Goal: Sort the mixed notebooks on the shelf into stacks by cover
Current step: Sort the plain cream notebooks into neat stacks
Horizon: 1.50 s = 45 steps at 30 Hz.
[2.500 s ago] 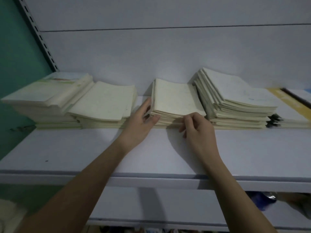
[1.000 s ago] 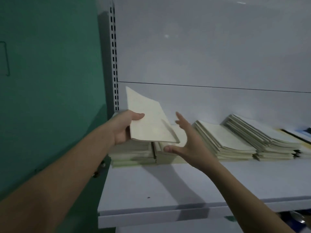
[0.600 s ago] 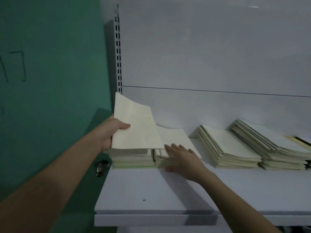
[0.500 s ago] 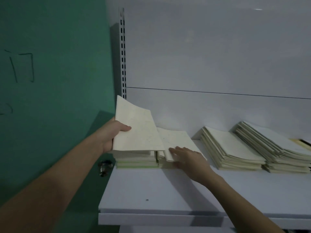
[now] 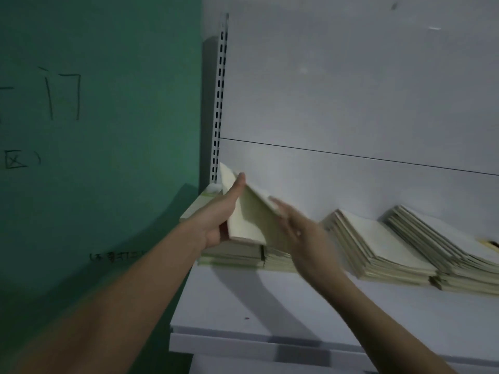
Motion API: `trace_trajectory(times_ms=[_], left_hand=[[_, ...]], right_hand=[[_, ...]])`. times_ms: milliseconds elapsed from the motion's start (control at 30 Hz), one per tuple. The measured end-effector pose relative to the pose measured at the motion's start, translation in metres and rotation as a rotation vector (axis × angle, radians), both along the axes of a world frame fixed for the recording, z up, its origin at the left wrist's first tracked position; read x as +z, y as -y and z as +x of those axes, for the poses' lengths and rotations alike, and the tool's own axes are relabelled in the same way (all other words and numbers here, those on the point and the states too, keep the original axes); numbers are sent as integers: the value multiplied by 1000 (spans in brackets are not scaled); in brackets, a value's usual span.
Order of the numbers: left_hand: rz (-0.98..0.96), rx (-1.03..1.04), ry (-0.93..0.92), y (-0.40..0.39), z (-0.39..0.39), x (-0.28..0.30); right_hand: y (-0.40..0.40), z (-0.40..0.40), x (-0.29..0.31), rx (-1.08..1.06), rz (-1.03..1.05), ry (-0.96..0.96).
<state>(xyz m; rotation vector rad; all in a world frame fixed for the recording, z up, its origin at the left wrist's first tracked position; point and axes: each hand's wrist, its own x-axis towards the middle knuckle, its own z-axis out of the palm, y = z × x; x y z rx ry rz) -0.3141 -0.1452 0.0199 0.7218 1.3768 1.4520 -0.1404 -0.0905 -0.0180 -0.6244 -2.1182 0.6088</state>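
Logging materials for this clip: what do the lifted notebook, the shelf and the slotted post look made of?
Notebook: paper with a matte cream soft cover; it bends in the left hand.
Shelf: smooth white board, likely painted metal, though laminate is possible.
Slotted post: white, probably painted metal, with punched slots.

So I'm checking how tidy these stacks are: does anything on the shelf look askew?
Yes. The two right-hand stacks are fanned, their notebooks slid sideways in steps instead of squared up. The left hand holds one notebook tilted up above the leftmost stacks, not laid flat yet.
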Motion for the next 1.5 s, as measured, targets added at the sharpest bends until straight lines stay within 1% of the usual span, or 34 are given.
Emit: trace_trajectory(times_ms=[67, 167, 233, 333, 367, 400, 433, 500, 567, 600, 633, 700, 733, 800, 833, 867, 967, 1033, 1100, 1133, 1200, 1267, 1333, 1400, 1467, 1500], left_hand=[[29, 8, -8, -5, 1, -1], [52, 84, -97, -7, -6, -5], [53, 106, -130, -7, -14, -6], [38, 142, -115, -2, -23, -4], [34, 158, -98, -1, -25, -4], [29, 177, -85, 2, -27, -4], [26, 193, -72, 4, -29, -5], [23, 215, -48, 8, -30, -7], [25, 218, -25, 11, -31, -10], [28, 217, -16, 12, -31, -11], [32, 215, -6, 13, -31, -11], [45, 213, 8, 15, -32, -11], [50, 212, 7, 16, -32, -11], [55, 223, 4, 17, -32, -11], [58, 230, 2, 18, -33, -11], [63, 234, 4, 19, -33, -10], [82, 224, 43, 18, -33, -8], [104, 209, 87, 15, -30, -7], [123, 205, 123, 11, -23, -6], [134, 207, 136, 9, -20, -6], [155, 225, 182, 3, -11, -8], [168, 244, 234, -1, 0, -9], [162, 213, 254, -3, 9, -11], [148, 144, 282, -3, 15, -15], [138, 88, 317, -1, 16, -20], [137, 79, 306, -1, 15, -22]], right_hand=[[11, -7, -7, 80, 50, 172], [11, -5, -9, 163, -10, 324], [0, 2, -10, 142, -50, 310], [-23, 11, -18, -56, -86, 163], [-31, 13, -21, -106, -105, 152], [-38, 16, -26, -126, -141, 183], [-45, 18, -31, -118, -176, 259], [-54, 20, -43, -86, -180, 483], [-59, 19, -58, -98, -83, 708], [-61, 18, -65, -119, -8, 776], [-61, 17, -68, -151, 80, 800], [-61, 16, -68, -213, 234, 736], [-61, 17, -67, -235, 274, 695], [-65, 20, -66, -253, 261, 651], [-66, 23, -66, -250, 192, 602], [-68, 26, -64, -240, 89, 507], [-68, 28, -48, -266, -172, 48], [-65, 25, -29, -305, -256, -200], [-55, 21, -12, -285, -266, -337], [-48, 18, -5, -267, -240, -348], [-29, 13, 5, -228, -127, -277], [-12, 9, 11, -186, 55, -80], [-3, 6, 8, -83, 236, 144], [0, 4, 5, -22, 293, 268], [3, 5, 4, -16, 332, 301], [4, 7, 5, -10, 343, 321]])
